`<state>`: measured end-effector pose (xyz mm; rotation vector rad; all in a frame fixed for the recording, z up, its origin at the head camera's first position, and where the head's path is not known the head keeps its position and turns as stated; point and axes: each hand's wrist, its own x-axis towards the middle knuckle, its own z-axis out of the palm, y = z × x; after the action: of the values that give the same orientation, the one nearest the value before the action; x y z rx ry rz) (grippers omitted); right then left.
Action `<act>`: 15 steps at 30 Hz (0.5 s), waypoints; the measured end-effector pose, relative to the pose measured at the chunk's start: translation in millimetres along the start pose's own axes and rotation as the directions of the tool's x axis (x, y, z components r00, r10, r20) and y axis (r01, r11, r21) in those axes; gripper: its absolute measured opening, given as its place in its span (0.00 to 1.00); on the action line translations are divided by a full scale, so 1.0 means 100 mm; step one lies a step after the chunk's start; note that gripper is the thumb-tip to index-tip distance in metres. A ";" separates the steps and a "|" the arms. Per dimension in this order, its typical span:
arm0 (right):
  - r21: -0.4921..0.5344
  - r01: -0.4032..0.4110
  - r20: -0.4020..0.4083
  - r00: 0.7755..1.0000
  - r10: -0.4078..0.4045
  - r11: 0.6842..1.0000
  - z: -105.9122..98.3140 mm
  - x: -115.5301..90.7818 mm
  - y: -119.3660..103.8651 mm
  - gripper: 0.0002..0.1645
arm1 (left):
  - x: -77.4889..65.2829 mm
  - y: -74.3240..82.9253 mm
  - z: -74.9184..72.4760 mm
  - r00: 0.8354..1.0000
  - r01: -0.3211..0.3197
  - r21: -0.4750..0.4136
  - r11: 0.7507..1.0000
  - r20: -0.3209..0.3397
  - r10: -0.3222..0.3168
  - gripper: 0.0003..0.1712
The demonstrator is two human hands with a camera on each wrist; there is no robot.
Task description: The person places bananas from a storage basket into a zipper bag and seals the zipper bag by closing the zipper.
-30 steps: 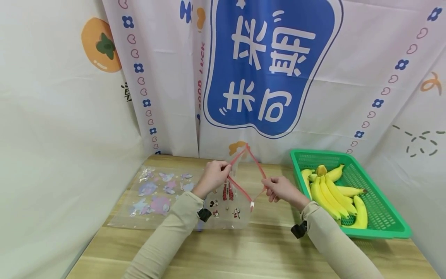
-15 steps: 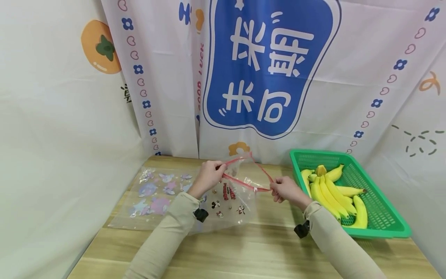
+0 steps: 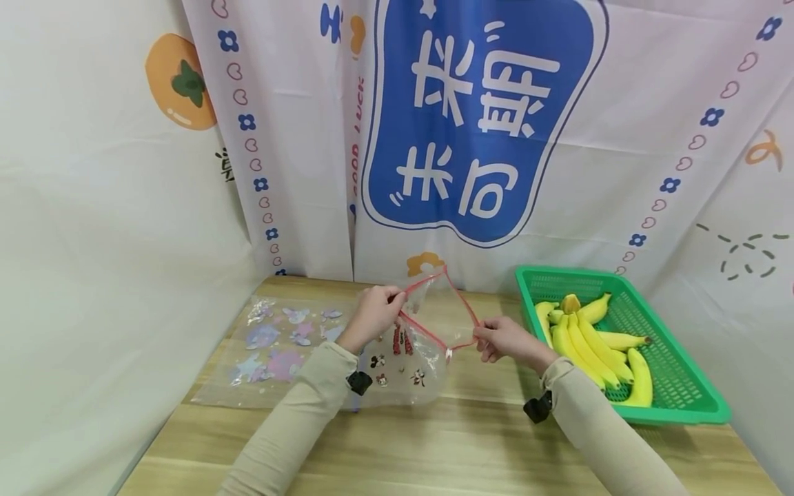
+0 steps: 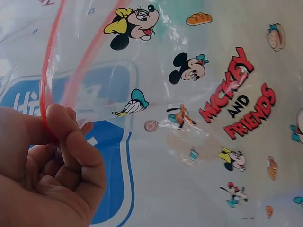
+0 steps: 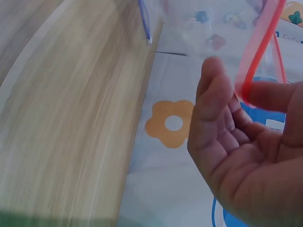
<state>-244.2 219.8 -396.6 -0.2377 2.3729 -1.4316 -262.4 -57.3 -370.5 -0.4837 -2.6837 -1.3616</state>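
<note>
A clear zip bag (image 3: pixel 403 372) with a red-edged mouth and printed cartoon figures is held up over the table. My left hand (image 3: pixel 375 317) pinches one side of its red edge between thumb and fingers; the left wrist view shows this grip beside the "Mickey and Friends" print (image 4: pixel 239 94). On the opposite side, my right hand (image 3: pixel 507 337) pinches the red edge too, with the red strip (image 5: pixel 258 52) between thumb and forefinger. Between the hands the mouth stands spread in a diamond shape. A white slider (image 3: pixel 449 354) sits at its near corner.
Another clear bag (image 3: pixel 267 358) with pastel prints lies flat at the left, partly under the left forearm. At the right, a green basket (image 3: pixel 688 365) holds several yellow bananas (image 3: pixel 583 344). A printed curtain (image 3: pixel 310 138) hangs behind the wooden table (image 3: pixel 471 448).
The bag's mouth narrowed half a second ago as the hands drew apart, then spread wider again. My right hand sits slightly farther right than a second ago; both hands keep their pinch.
</note>
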 end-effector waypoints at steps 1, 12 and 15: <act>0.003 0.008 0.018 1.000 -0.008 1.000 0.00 0.00 -0.01 0.15 | 0.00 0.01 0.02 1.000 -0.001 0.004 1.000 0.005 0.001 0.16; 0.065 -0.011 0.010 1.000 0.010 0.998 -0.28 -0.07 -0.11 0.24 | 0.01 0.05 0.10 0.999 -0.023 0.020 1.000 0.034 0.022 0.17; 0.081 -0.027 -0.008 1.000 0.027 0.996 -0.48 -0.13 -0.11 0.28 | 0.00 0.06 0.10 0.999 -0.040 0.016 0.999 0.036 0.039 0.17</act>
<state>-251.4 257.6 -364.0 -0.1779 2.3107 -1.5148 -260.4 -45.8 -372.4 -0.5611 -2.6961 -1.3318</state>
